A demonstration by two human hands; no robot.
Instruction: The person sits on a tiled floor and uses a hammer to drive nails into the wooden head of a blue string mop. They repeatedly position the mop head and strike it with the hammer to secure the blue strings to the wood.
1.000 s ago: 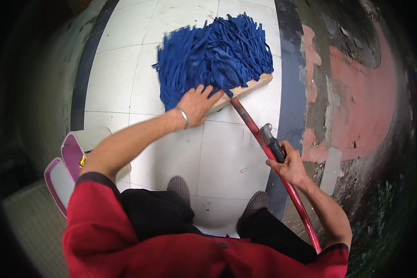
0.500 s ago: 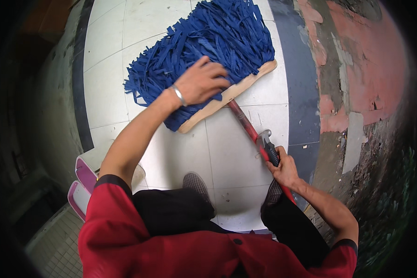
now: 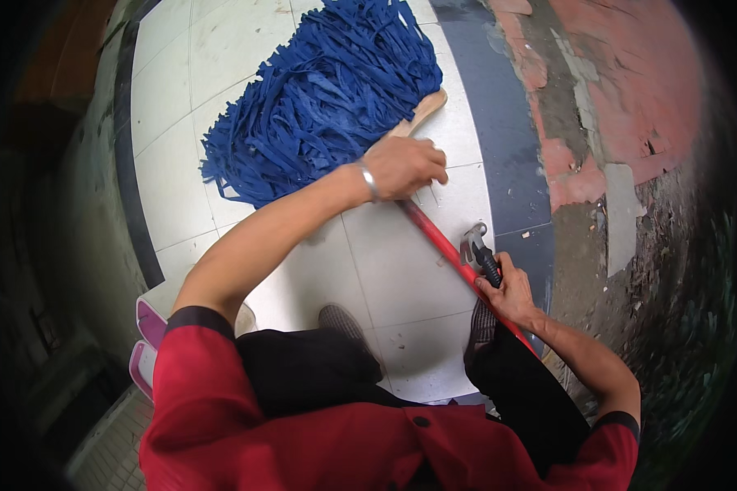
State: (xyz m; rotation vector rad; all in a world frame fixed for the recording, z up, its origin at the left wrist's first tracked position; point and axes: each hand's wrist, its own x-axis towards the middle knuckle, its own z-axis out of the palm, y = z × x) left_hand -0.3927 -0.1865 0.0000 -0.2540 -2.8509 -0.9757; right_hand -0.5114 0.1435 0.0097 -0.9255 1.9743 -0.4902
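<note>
My left hand (image 3: 405, 168), with a silver band at the wrist, is over the joint where a mop's wooden bar (image 3: 427, 106) meets its red pole (image 3: 438, 237). Its fingers are loosely bent with nothing visible in them; their undersides are hidden. Long blue cloth strips (image 3: 327, 98) spread out from the bar across the floor. A hammer (image 3: 485, 260) with a metal claw head and a black grip is in my right hand (image 3: 512, 295), closed around the grip. The pole runs beneath that hand toward my right leg; whether the fingers also touch it is hidden.
White floor tiles (image 3: 409, 286) lie beneath the mop, bordered on the right by a dark strip (image 3: 508, 139). Beyond it stands a worn wall with peeling pink paint (image 3: 630, 74). Pink-and-white objects (image 3: 143, 360) are by my left elbow. My shoes (image 3: 344, 323) are close to the pole.
My left hand has moved from the blue strips rightward and down to the bar and pole joint. The mop appears farther left in view. My right hand keeps hold of the hammer.
</note>
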